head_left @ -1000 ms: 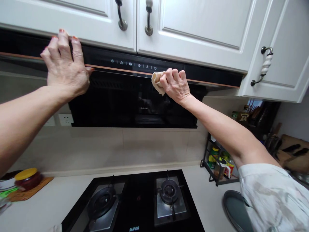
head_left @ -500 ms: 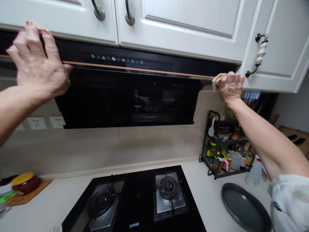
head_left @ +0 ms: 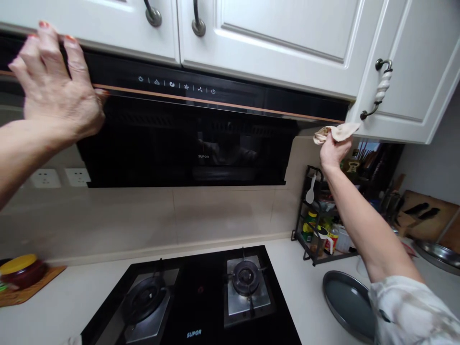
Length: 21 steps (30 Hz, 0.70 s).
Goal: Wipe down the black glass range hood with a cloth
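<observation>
My left hand (head_left: 59, 88) lies with fingers spread over the front strip of the black range hood (head_left: 187, 139), at its left end. Its fingertips reach up to the lower edge of the white cabinet. A pale cloth (head_left: 338, 132) is gripped in my right hand (head_left: 335, 151), just below the hood's right end. The cloth is bunched on the left, with a flap to the right. Whether it touches the hood's underside, I cannot tell. A copper-coloured line and a row of lit touch symbols run along the hood's front.
Below stands a black gas stove (head_left: 212, 306) with two burners. A dark pan (head_left: 350, 302) lies to its right, in front of a rack (head_left: 305, 230) of bottles and jars. A yellow-lidded jar (head_left: 21, 270) sits on a wooden board at left. White cabinets (head_left: 273, 43) hang above.
My right hand has dropped slightly and turned, so more of the cloth shows above it. My left hand stays on the hood. The view has shifted a little to the right.
</observation>
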Tool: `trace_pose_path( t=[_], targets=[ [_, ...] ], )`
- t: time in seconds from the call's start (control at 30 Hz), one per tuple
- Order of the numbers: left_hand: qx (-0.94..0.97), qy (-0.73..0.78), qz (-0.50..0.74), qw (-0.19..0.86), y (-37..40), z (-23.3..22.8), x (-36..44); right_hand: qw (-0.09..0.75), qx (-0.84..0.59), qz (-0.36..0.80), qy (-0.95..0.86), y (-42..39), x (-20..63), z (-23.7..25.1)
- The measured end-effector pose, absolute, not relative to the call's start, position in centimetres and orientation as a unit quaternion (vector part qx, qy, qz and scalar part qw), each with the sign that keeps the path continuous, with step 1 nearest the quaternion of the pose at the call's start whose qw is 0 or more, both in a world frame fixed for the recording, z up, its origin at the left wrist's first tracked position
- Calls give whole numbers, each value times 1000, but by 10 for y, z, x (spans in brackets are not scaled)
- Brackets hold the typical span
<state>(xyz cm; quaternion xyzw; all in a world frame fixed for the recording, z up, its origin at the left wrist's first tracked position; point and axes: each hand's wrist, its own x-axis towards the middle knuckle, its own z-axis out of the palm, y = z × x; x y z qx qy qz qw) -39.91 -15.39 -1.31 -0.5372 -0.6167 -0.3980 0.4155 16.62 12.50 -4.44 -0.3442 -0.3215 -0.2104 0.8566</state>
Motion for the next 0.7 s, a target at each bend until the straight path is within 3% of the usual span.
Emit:
trace_pose_path(
  t=[0.2,0.47,0.57,0.7],
  targets=[
    [-543,-600,-407,424,-148,-13,-411,897,-237,6,-374,123,82,-43],
    [-538,-609,-409,415,-149,-13,-408,773,-168,177,-585,80,-92,-35],
    [-541,-612,-399,416,-152,-13,-406,724,-177,228,-627,71,-105,-23],
    [-540,-615,-398,414,-155,-13,-401,680,-184,283,-651,67,-64,-18]
  ],
)
